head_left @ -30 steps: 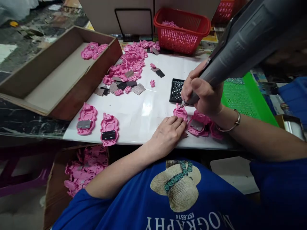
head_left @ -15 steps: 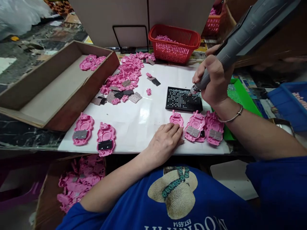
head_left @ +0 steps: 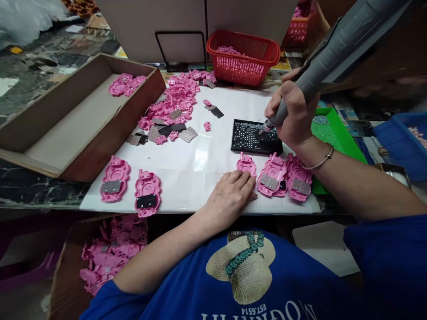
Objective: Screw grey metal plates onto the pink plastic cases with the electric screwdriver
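My right hand (head_left: pixel 295 111) is wrapped round a grey electric screwdriver (head_left: pixel 320 66), its tip down at the black screw tray (head_left: pixel 245 138). My left hand (head_left: pixel 231 195) rests on a pink casing (head_left: pixel 246 163), fingers together over its lower part and hiding it. To the right of that hand lie more pink casings, one with a grey plate (head_left: pixel 269 182) and another (head_left: pixel 300 187) beside it. Two others lie at the left, one with a grey plate (head_left: pixel 112 187), one with a black plate (head_left: pixel 146 201).
A cardboard tray (head_left: pixel 76 120) stands at the left, near a heap of pink parts (head_left: pixel 176 98). Behind is a red basket (head_left: pixel 242 66). A green tray (head_left: pixel 336 138) and a blue bin (head_left: pixel 400 142) stand at the right. Below the table edge is a box of pink pieces (head_left: pixel 110 253).
The right hand and screwdriver have shifted slightly to the left, the tip moving left and a little down over the black tray. My left hand stays on the casing.
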`<state>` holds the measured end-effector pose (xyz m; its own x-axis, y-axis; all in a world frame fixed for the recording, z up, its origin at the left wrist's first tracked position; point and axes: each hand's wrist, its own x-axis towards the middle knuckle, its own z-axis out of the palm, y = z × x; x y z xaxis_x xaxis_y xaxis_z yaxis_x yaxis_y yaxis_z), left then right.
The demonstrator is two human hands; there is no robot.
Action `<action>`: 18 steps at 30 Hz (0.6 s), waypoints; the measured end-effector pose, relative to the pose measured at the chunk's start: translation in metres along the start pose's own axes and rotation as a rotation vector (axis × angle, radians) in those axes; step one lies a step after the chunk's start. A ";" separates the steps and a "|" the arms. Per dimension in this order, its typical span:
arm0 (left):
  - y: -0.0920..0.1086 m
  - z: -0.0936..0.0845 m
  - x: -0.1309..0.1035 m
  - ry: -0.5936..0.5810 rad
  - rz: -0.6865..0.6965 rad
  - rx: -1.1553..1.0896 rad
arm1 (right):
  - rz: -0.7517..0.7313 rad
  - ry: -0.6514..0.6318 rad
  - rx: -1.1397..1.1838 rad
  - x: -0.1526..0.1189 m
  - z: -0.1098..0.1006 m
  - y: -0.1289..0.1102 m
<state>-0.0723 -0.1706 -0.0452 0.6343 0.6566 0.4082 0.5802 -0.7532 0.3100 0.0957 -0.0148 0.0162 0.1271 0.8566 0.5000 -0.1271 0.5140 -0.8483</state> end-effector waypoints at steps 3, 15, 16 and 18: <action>0.000 0.001 0.000 -0.008 0.000 0.000 | 0.024 -0.021 -0.022 0.000 -0.002 0.002; 0.000 0.000 0.002 -0.024 -0.001 0.012 | -0.010 -0.103 0.060 -0.012 0.017 -0.041; -0.001 0.000 0.002 -0.026 0.000 0.012 | 0.008 -0.114 0.054 -0.018 0.018 -0.045; -0.001 0.001 0.002 -0.039 -0.003 0.010 | 0.054 -0.148 0.026 -0.029 0.020 -0.049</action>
<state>-0.0716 -0.1686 -0.0454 0.6518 0.6601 0.3734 0.5870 -0.7509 0.3026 0.0789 -0.0646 0.0469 -0.0270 0.8794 0.4753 -0.1560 0.4660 -0.8709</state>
